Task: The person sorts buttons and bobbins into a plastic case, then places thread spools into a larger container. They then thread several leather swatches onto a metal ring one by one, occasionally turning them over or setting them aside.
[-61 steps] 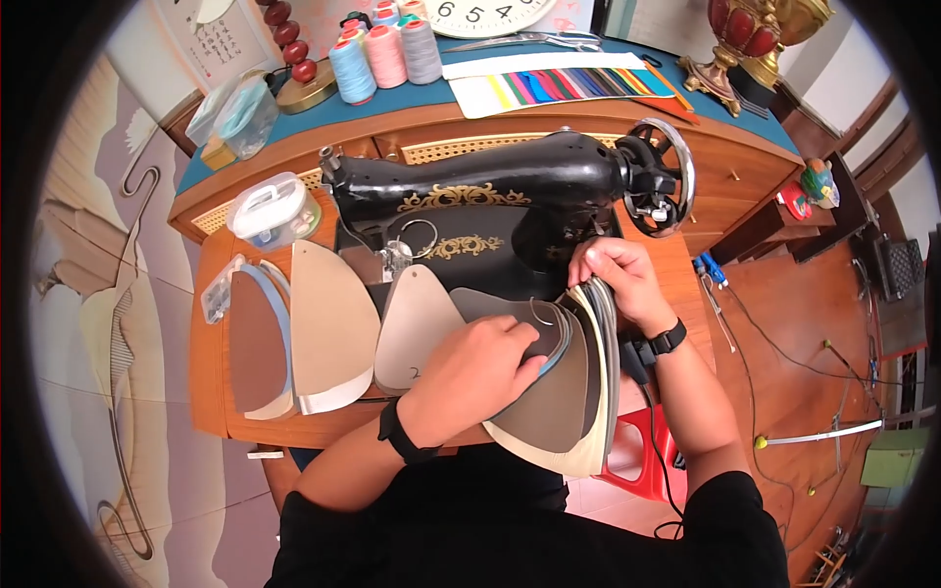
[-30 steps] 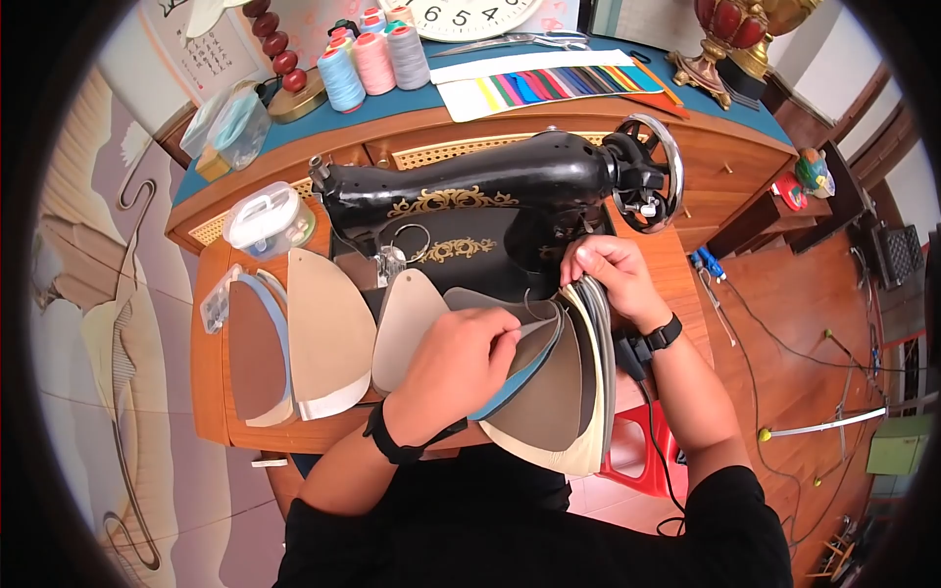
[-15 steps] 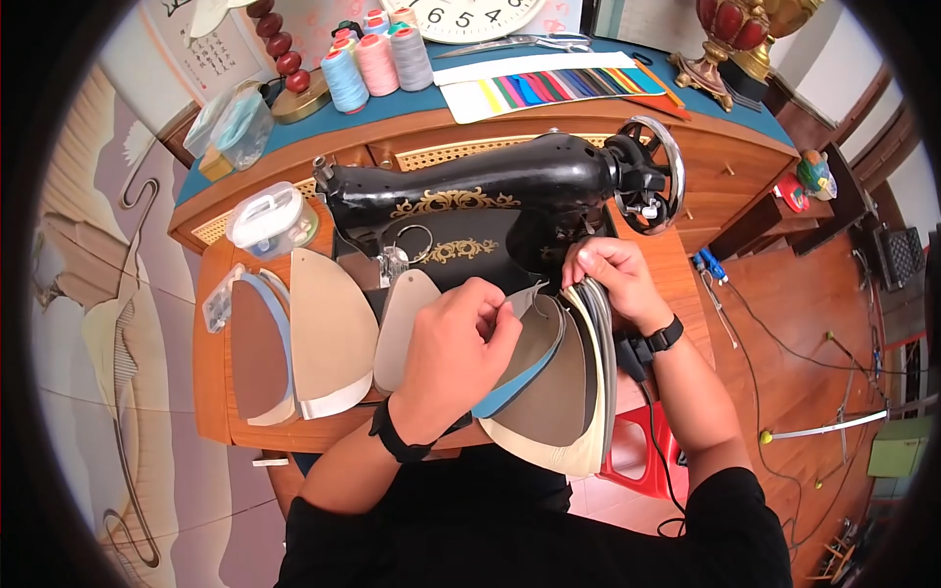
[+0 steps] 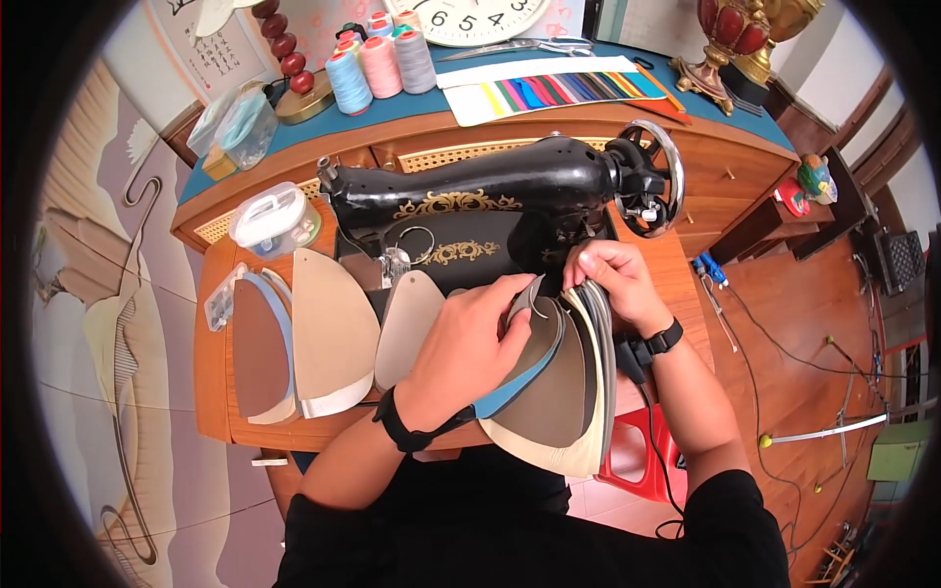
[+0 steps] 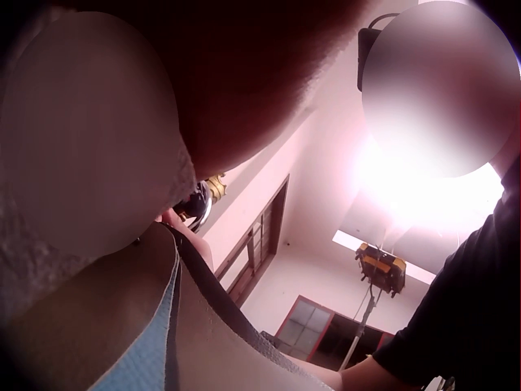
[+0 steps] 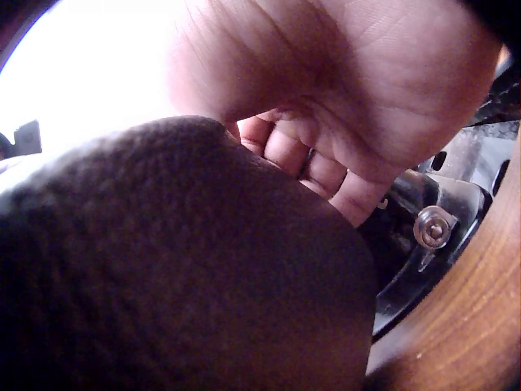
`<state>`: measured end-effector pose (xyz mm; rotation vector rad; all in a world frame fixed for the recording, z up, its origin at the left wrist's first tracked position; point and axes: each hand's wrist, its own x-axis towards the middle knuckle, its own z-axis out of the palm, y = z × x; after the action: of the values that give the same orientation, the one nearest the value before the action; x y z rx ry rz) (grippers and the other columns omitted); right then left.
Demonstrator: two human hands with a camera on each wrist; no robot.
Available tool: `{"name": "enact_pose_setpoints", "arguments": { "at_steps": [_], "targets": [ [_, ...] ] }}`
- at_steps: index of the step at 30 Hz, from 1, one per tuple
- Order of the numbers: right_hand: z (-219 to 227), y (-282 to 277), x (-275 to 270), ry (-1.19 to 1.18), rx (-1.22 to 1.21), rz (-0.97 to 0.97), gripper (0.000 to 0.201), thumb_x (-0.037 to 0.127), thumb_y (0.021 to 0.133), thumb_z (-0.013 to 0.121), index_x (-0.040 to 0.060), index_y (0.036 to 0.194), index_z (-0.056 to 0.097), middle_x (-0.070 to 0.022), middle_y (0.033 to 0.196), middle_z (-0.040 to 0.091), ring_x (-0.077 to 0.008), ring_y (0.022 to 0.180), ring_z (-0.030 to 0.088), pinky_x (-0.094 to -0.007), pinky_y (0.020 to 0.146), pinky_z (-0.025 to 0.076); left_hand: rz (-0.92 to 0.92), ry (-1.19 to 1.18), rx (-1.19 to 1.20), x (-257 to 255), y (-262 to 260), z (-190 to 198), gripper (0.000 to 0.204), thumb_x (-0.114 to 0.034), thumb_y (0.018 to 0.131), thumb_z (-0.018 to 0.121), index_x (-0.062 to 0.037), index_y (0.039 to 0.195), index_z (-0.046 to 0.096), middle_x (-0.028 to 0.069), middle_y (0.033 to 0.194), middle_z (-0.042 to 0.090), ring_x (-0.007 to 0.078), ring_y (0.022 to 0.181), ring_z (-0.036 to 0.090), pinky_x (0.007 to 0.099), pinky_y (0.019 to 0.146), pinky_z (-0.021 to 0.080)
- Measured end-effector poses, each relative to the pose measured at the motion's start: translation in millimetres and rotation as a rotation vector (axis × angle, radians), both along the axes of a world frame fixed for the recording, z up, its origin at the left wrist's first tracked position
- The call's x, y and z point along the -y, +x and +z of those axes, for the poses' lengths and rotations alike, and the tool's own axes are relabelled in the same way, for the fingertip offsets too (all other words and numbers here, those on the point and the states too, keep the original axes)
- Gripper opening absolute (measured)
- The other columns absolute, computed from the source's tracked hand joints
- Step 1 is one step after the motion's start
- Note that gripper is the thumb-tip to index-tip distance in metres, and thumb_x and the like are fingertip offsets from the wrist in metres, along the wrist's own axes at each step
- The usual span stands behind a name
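Note:
The right hand [image 4: 618, 284] pinches the top of a fanned stack of leather-like swatches [image 4: 554, 402] in brown, cream and grey. In the right wrist view the curled fingers of the right hand [image 6: 326, 106] show behind a dark swatch [image 6: 187, 261]. The left hand [image 4: 470, 343] holds a thin grey piece [image 4: 529, 291] between thumb and fingers, beside the stack's top; a curved pale ring shows there. A blue layer [image 4: 515, 387] lies under this hand. In the left wrist view the blue layer [image 5: 142, 358] and brown swatches fan below the blurred left hand.
A black sewing machine [image 4: 480, 181] stands behind the hands. More swatches [image 4: 333, 333] lie at left, near a clear box [image 4: 274, 220]. Thread spools [image 4: 380, 67], scissors [image 4: 520, 46] and a colour card [image 4: 549, 90] are on the back desk. A black cable [image 4: 662, 451] hangs at right.
The left hand has moved from lying over the stack to its top, lifting a grey piece, then shifted slightly right with it. The right hand keeps its grip with little movement.

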<state>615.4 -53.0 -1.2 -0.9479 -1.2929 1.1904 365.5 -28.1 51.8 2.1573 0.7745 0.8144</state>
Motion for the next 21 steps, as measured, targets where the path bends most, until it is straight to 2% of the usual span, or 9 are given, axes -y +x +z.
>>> {"name": "enact_pose_setpoints", "arguments": {
  "at_steps": [1, 7, 10, 12, 17, 19, 20, 21],
  "targets": [
    [-1, 0, 0, 0.011, -0.019, 0.008, 0.03, 0.019, 0.105, 0.058, -0.0009, 0.084, 0.065, -0.0072, 0.083, 0.069, -0.0114, 0.076, 0.062, -0.0266, 0.07, 0.052, 0.001, 0.0, 0.0, 0, 0, 1, 0.032, -0.005, 0.089, 0.07, -0.0012, 0.12, 0.065, 0.0093, 0.072, 0.062, 0.0174, 0.057, 0.058, 0.0309, 0.055, 0.047],
    [-2, 1, 0, 0.017, -0.019, 0.011, 0.031, 0.02, 0.105, 0.058, -0.001, 0.083, 0.064, -0.0077, 0.083, 0.07, -0.0121, 0.076, 0.063, -0.027, 0.069, 0.052, -0.04, -0.009, 0.029, -5, -3, -4, 0.025, -0.005, 0.092, 0.064, 0.0001, 0.116, 0.066, 0.0146, 0.078, 0.066, 0.0226, 0.059, 0.062, 0.035, 0.056, 0.047],
    [-1, 0, 0, 0.011, -0.048, 0.018, 0.031, 0.02, 0.105, 0.058, -0.001, 0.083, 0.064, -0.008, 0.083, 0.07, -0.0126, 0.076, 0.064, -0.0271, 0.07, 0.052, -0.036, 0.063, 0.007, -8, -3, -2, 0.021, -0.004, 0.093, 0.062, 0.0014, 0.113, 0.067, 0.0174, 0.082, 0.067, 0.0246, 0.061, 0.064, 0.0351, 0.057, 0.048],
    [-2, 0, 0, 0.014, -0.042, 0.02, 0.031, 0.02, 0.105, 0.058, -0.001, 0.083, 0.064, -0.0081, 0.083, 0.07, -0.0126, 0.076, 0.064, -0.0272, 0.07, 0.052, 0.081, 0.103, 0.04, -5, 2, 6, 0.018, -0.003, 0.094, 0.062, 0.0024, 0.11, 0.067, 0.018, 0.083, 0.068, 0.0248, 0.063, 0.065, 0.0338, 0.058, 0.05],
    [1, 1, 1, 0.013, -0.018, 0.012, 0.03, 0.02, 0.105, 0.058, -0.0011, 0.084, 0.064, -0.0082, 0.083, 0.07, -0.0126, 0.076, 0.064, -0.0273, 0.07, 0.052, 0.176, 0.068, 0.127, 11, -8, 25, 0.018, -0.006, 0.095, 0.066, 0.0027, 0.11, 0.068, 0.0169, 0.087, 0.07, 0.023, 0.07, 0.068, 0.0307, 0.063, 0.052],
    [3, 0, 2, 0.013, 0.028, 0.003, 0.036, 0.024, 0.105, 0.055, 0.0001, 0.079, 0.06, -0.0116, 0.082, 0.066, -0.0168, 0.076, 0.061, -0.0292, 0.07, 0.049, 0.149, 0.072, 0.134, 21, -23, 42, 0.015, -0.005, 0.095, 0.064, 0.0002, 0.109, 0.068, 0.0186, 0.09, 0.069, 0.0348, 0.076, 0.067, 0.0382, 0.066, 0.052],
    [2, 0, 1, 0.009, 0.01, 0.009, 0.036, 0.024, 0.105, 0.055, -0.0001, 0.079, 0.059, -0.0118, 0.082, 0.066, -0.0167, 0.076, 0.061, -0.0293, 0.07, 0.049, 0.139, 0.056, 0.096, 23, -33, 52, 0.014, -0.005, 0.095, 0.064, -0.0001, 0.107, 0.069, 0.0171, 0.088, 0.068, 0.0299, 0.075, 0.068, 0.0355, 0.065, 0.052],
    [1, 0, 2, 0.006, 0.006, 0.008, 0.036, 0.024, 0.105, 0.055, -0.0001, 0.079, 0.059, -0.0118, 0.082, 0.066, -0.0167, 0.076, 0.061, -0.0293, 0.07, 0.049, 0.138, 0.053, 0.093, 22, -42, 51, 0.014, -0.005, 0.095, 0.064, -0.0001, 0.107, 0.069, 0.0171, 0.088, 0.068, 0.0299, 0.075, 0.068, 0.0355, 0.065, 0.052]
  ]
}}
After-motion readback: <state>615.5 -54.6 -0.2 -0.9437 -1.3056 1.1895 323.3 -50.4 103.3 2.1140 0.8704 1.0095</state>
